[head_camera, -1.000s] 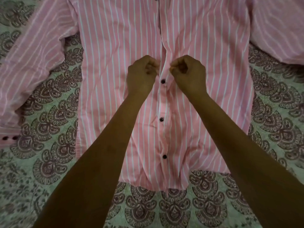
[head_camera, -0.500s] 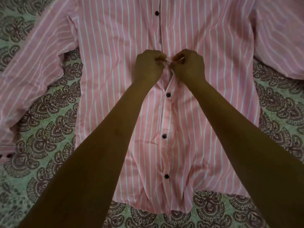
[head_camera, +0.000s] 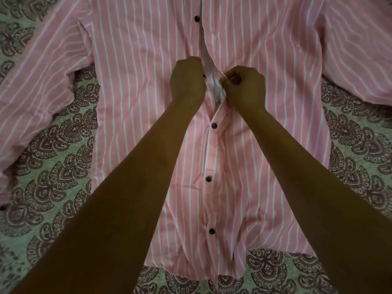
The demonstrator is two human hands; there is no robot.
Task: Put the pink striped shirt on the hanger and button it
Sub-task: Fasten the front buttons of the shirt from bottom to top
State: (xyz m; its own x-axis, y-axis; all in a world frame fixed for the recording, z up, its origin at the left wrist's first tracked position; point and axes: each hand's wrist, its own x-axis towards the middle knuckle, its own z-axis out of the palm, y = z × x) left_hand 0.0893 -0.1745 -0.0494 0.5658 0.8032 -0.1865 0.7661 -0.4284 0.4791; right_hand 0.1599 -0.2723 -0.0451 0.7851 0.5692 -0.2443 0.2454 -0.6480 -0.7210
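The pink striped shirt (head_camera: pixel 137 85) lies flat, front up, on a patterned bedspread, sleeves spread to both sides. My left hand (head_camera: pixel 187 81) pinches the left edge of the front opening, with a dark button just showing at its fingertips. My right hand (head_camera: pixel 246 88) grips the right edge beside it. Between them the front gapes and pale inner cloth shows. Below my hands, three dark buttons (head_camera: pixel 214 125) are fastened down the front. One more button (head_camera: pixel 197 18) sits above the gap. No hanger is visible.
A green bedspread (head_camera: pixel 53 170) with dark paisley print lies under the shirt on all sides. The left sleeve's cuff with a dark button (head_camera: pixel 2 207) reaches the left edge of view. The right sleeve (head_camera: pixel 356 52) lies at the upper right.
Both hands have moved up the shirt front from the last fastened button and pulled the two edges apart, so pale inner cloth now shows between them.
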